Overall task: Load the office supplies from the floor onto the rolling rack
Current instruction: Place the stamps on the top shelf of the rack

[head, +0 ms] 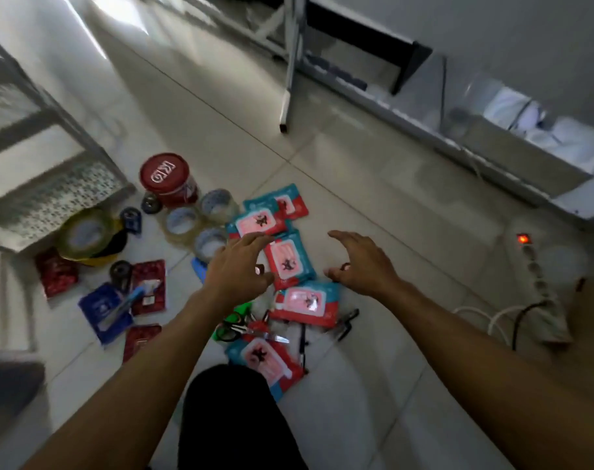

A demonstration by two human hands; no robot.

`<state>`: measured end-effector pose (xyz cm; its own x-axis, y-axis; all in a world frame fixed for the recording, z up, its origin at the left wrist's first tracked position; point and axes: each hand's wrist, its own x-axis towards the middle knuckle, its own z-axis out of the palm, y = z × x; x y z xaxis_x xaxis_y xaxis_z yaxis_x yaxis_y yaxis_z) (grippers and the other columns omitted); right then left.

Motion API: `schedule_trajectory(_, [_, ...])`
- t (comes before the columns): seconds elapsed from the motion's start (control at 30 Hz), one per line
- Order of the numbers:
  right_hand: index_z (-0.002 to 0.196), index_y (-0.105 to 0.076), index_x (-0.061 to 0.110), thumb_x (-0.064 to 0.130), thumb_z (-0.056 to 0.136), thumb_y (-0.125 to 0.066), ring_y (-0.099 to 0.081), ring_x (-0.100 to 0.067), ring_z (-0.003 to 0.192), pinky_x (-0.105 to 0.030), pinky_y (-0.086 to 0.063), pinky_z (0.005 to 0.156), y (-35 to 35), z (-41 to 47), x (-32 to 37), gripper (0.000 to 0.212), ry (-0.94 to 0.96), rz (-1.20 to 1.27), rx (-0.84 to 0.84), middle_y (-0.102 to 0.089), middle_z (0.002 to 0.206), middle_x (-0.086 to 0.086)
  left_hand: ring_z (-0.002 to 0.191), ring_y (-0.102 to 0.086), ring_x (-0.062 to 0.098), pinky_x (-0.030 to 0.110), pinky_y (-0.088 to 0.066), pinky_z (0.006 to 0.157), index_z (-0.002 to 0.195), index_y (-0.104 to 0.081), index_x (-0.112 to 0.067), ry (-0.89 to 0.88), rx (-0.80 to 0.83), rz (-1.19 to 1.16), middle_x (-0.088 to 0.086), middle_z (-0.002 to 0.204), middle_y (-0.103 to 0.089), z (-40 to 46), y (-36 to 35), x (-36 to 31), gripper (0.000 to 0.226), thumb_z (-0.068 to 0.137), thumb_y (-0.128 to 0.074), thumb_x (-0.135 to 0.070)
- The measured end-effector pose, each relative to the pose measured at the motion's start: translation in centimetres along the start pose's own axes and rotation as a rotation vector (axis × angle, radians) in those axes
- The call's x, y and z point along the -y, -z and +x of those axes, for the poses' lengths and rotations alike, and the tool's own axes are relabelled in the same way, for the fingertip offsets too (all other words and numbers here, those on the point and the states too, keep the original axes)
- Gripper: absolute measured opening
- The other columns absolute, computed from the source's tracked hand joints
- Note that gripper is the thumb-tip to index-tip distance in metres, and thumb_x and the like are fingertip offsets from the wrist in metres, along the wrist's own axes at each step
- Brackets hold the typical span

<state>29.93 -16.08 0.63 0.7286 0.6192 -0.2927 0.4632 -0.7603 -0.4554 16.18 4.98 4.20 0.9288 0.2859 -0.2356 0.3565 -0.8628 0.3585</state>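
Both hands hover over the wipe packs [287, 261] on the floor [373, 205]: left hand [238, 269] and right hand [360, 262], fingers spread apart, holding nothing.

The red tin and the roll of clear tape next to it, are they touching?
Cannot tell. In the head view the red tin and the clear tape roll sit close, but blur hides whether a gap lies between them.

Glossy pale tiled floor [373, 205], grey wall [492, 25]
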Motion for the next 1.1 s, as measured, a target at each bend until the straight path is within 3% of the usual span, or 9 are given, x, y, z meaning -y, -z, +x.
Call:
schedule_trajectory(0.17, [0.146, -0.038, 0.030, 0.035, 0.078, -0.076, -0.042, -0.021, 0.129, -0.038, -0.044, 0.100, -4.2, 0.1, -2.5, 0.078, -0.054, -0.030, 0.065, -0.042, 0.148, 0.001, 0.133, -0.040, 0.025, 0.042, -0.039, 0.105, 0.143, -0.042, -0.023, 0.051, 0.079, 0.067, 0.001, 0.149, -0.042, 1.4, -4.7, 2.1, 0.073, 0.078, -0.072, -0.037])
schedule_trajectory(0.43, [0.140, -0.048, 0.024, 0.006, 0.084, -0.064, -0.048, -0.026, 0.122, -0.039, -0.046, 0.097, -6.9, 1.1, -3.8, 0.061, -0.167, 0.003, 0.055, -0.049, 0.136, -0.008, 0.119, -0.052, 0.030, 0.037, -0.046, 0.093, 0.139, -0.048, -0.019, 0.140, 0.135, -0.090, 0.011, 0.138, -0.048, 2.9, -8.4, 4.5, 0.058, 0.084, -0.068, -0.016])
schedule_trajectory(0.57, [0.122, -0.062, 0.015, 0.006, 0.087, -0.060, -0.058, -0.029, 0.104, -0.030, -0.046, 0.084, -6.9, 1.9, -3.9, 0.036, -0.161, -0.036, 0.051, -0.055, 0.116, -0.013, 0.112, -0.054, 0.029, 0.032, -0.045, 0.090, 0.135, -0.050, -0.016, 0.208, 0.139, -0.131, 0.015, 0.127, -0.051, 3.1, -9.4, 5.3, 0.053, 0.086, -0.062, -0.005])
schedule_trajectory(0.67, [0.115, -0.065, 0.012, 0.004, 0.086, -0.064, -0.060, -0.029, 0.098, -0.023, -0.039, 0.074, -6.3, 2.5, -3.1, 0.029, -0.157, -0.064, 0.038, -0.057, 0.110, -0.013, 0.109, -0.055, 0.028, 0.030, -0.045, 0.086, 0.133, -0.050, -0.016, 0.226, 0.128, -0.142, 0.015, 0.123, -0.052, 3.1, -9.3, 5.7, 0.050, 0.086, -0.061, -0.001])
schedule_trajectory(0.8, [0.122, -0.062, 0.015, 0.008, 0.086, -0.066, -0.059, -0.024, 0.098, -0.021, -0.038, 0.076, -4.0, 4.1, 0.0, 0.036, -0.067, -0.046, -0.004, -0.058, 0.112, -0.010, 0.106, -0.056, 0.032, 0.034, -0.045, 0.086, 0.130, -0.052, -0.013, 0.244, 0.046, -0.210, 0.018, 0.120, -0.056, 2.6, -6.7, 6.5, 0.043, 0.088, -0.061, -0.009])
schedule_trajectory(0.93, [0.122, -0.057, 0.018, 0.014, 0.086, -0.070, -0.054, -0.009, 0.091, -0.018, -0.040, 0.071, -1.7, 6.3, 5.5, 0.038, 0.047, 0.033, -0.005, -0.059, 0.110, -0.002, 0.097, -0.059, 0.030, 0.030, -0.042, 0.075, 0.116, -0.060, -0.015, 0.196, -0.066, -0.230, 0.014, 0.107, -0.063, 1.9, -1.5, 7.6, 0.031, 0.086, -0.064, -0.018])
schedule_trajectory(1.1, [0.118, -0.062, 0.014, 0.013, 0.082, -0.070, -0.060, -0.021, 0.099, -0.023, -0.045, 0.083, 1.5, 8.9, 15.6, 0.038, 0.272, 0.046, -0.048, -0.059, 0.114, -0.007, 0.090, -0.062, 0.029, 0.028, -0.040, 0.068, 0.107, -0.065, -0.017, 0.166, -0.221, -0.178, 0.010, 0.097, -0.068, -0.1, 6.9, 10.3, 0.026, 0.083, -0.067, -0.025])
